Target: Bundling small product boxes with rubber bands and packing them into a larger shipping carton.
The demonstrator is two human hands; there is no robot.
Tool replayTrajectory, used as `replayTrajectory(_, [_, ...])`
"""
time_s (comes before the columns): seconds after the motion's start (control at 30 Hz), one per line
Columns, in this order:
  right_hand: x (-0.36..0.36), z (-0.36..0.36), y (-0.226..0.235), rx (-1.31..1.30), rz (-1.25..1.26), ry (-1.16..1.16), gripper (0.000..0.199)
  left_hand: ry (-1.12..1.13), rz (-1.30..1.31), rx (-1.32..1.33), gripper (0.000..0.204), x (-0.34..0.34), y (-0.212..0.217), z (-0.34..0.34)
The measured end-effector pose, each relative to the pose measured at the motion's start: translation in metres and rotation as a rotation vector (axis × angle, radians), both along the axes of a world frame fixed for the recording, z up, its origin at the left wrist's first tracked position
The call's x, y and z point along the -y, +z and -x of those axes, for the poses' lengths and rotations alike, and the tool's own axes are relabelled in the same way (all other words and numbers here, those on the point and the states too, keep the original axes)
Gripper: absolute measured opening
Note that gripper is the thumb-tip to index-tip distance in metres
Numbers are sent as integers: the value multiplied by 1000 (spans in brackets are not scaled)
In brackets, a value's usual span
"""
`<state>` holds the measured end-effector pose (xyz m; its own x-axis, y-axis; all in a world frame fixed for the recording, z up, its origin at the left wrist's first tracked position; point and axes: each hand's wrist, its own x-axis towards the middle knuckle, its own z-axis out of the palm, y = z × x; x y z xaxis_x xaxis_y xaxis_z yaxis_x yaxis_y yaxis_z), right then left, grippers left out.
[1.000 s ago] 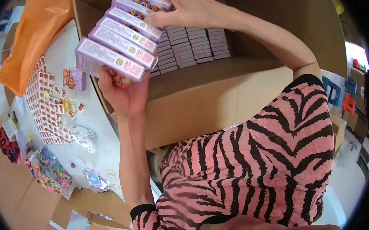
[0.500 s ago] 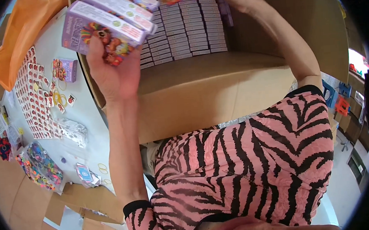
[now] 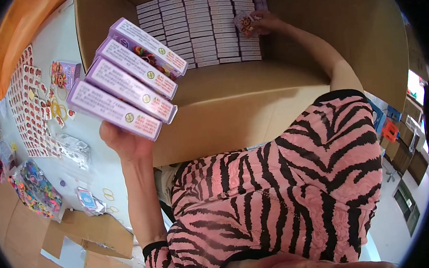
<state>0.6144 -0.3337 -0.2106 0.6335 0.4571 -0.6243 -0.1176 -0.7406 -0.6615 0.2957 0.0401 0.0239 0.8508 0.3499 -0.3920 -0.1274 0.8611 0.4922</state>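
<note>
Several flat purple-and-white boxes (image 3: 123, 103) are fanned in a stack on my left hand (image 3: 128, 142), thumb at the lowest one; most of the fingers are hidden behind them. They hover over the left front edge of a large cardboard carton (image 3: 243, 117). Inside the carton, my right hand (image 3: 265, 23) is closed on a single purple box (image 3: 244, 24) with a colourful picture on it. That box is at the right part of the tidy rows of packed boxes (image 3: 197, 28), which stand in columns against the carton's far side.
On the white table at left lie a purple box (image 3: 65, 74), a sticker sheet (image 3: 30, 112), yellow rubber bands (image 3: 58, 111), and clear bags, one with colourful bits (image 3: 35, 190). An orange bag (image 3: 7, 49) hangs at far left. An opened cardboard box (image 3: 99, 231) sits below the table.
My right hand has gone down into the carton with a box, onto the right columns. The boxes in my left hand have tilted and come lower, showing their white sides.
</note>
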Motion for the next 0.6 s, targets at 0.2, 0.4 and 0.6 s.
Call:
replayTrajectory(0.2, [1,-7,3,12,0,-323,46,31,25,76,71,-5,-11,21])
replayTrajectory(0.4, [9,-8,-4,340,168,-103,43,90,13,61,69,3,-5,30])
replayTrajectory(0.6, [13,-6,-18,833,289,160,44,225,351,-53,70,5,15,11])
